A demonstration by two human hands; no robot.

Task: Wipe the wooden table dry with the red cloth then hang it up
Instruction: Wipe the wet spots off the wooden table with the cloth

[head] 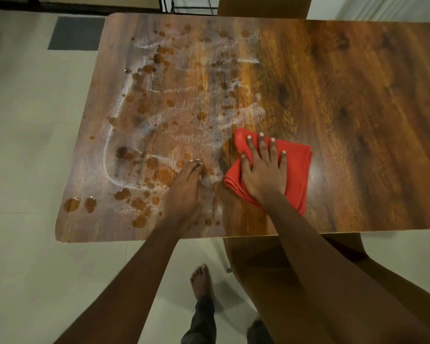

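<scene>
The right hand (263, 177), fingers spread, pressed the red cloth (299, 165); the left hand (184, 192) lay flat just left of it. Water droplets (142, 107) covered the wooden table (358, 95) left of the cloth: wiping seemed half done, hanging undone.

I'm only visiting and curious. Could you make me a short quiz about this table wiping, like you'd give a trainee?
1. True or false: the right hand presses flat on the red cloth.
2. Where do most of the water drops on the wooden table lie? A) to the person's left of the cloth B) to the person's right of it C) along the far right edge
3. Fill in: the left hand rests on the ____, not on the cloth.
Key: 1 true; 2 A; 3 table.
</scene>
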